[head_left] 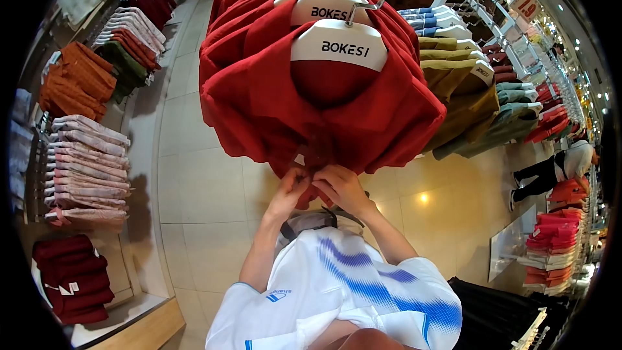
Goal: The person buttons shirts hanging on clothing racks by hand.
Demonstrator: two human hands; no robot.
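Observation:
A red garment point(259, 104) hangs at the front of a row on a white hanger point(339, 45) marked BOKESI. Both my hands meet at its lower front, just below the collar opening. My left hand point(293, 188) is closed on the red cloth, with a small white tag point(299, 159) just above its fingers. My right hand point(341, 186) is beside it, its fingers bent together on the same cloth. The fingertips nearly touch, and what exactly lies between them is too small to make out.
More red garments hang behind the front one. Mustard and green clothes point(453, 84) hang to the right. Patterned clothes point(87, 168) and folded dark red clothes point(71, 279) are at the left. A person point(573, 162) stands at the far right.

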